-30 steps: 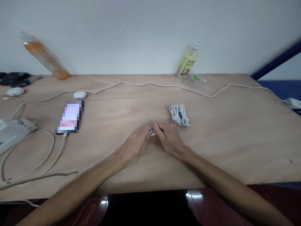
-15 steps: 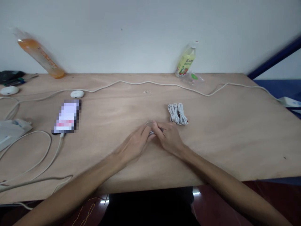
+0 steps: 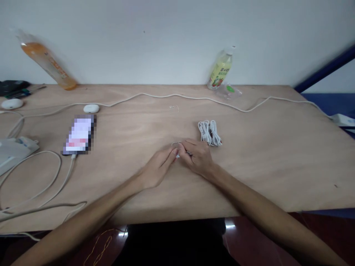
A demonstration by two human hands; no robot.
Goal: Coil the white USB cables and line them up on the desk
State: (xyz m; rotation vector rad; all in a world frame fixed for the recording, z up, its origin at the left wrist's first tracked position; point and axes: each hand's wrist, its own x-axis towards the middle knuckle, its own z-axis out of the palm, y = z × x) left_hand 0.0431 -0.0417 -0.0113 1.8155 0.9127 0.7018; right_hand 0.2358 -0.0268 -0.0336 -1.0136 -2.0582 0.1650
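Note:
My left hand (image 3: 157, 167) and my right hand (image 3: 198, 157) meet above the middle of the wooden table, fingers closed and fingertips nearly touching. Between them they pinch a white cable (image 3: 178, 156), mostly covered by the fingers. A thin pale strand (image 3: 175, 143) arcs out just beyond the fingertips. Right behind my right hand lie two coiled bundles of white cable (image 3: 210, 132), side by side.
A phone (image 3: 79, 135) with a charging cord lies left, near a white earbud case (image 3: 91, 108). Against the wall lean an orange drink bottle (image 3: 50, 65) and a yellow-green bottle (image 3: 221, 70). A long white cord (image 3: 172, 95) crosses the table's back. A twist tie (image 3: 174, 108) lies mid-table.
My left fingers have drawn slightly back from the right hand, so the fingertips show more. The right hand has turned a little, still gripping. The whole view has shifted slightly.

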